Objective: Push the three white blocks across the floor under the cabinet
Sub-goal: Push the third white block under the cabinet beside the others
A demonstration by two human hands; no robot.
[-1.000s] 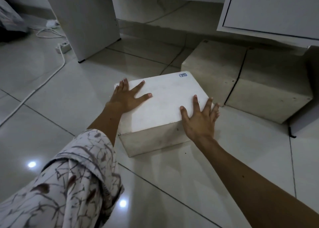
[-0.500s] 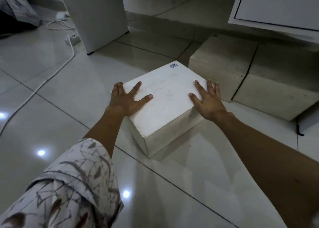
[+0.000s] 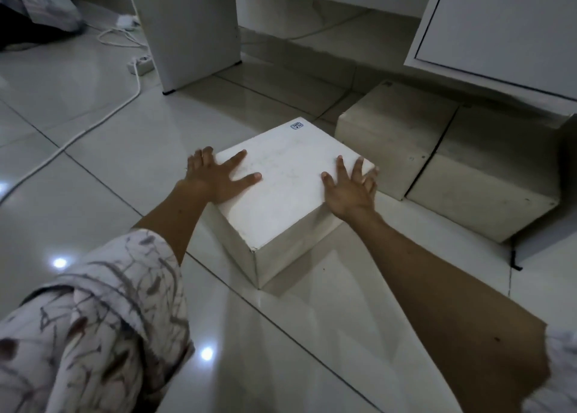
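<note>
Three white rectangular blocks lie on the glossy pale tiled floor (image 3: 93, 169). We rest both hands on the nearest white block (image 3: 281, 194), which sits turned corner-on to us, out in the open and just beside the other two. Our left hand (image 3: 215, 178) lies flat on the near left edge of its top face, fingers straight and spread, gripping nothing; our right hand (image 3: 351, 191) lies flat at the right edge, fingers straight and spread, the outer ones reaching past the rim. A small blue-printed label (image 3: 297, 126) marks the far corner of this block. The middle white block (image 3: 396, 137) and the far-right white block (image 3: 490, 181) stand side by side, touching, partly beneath the white panelled cabinet (image 3: 505, 25). A white cable (image 3: 103, 119) runs from a white power strip (image 3: 141, 64) beside the white cabinet leg panel (image 3: 187, 28).
</note>
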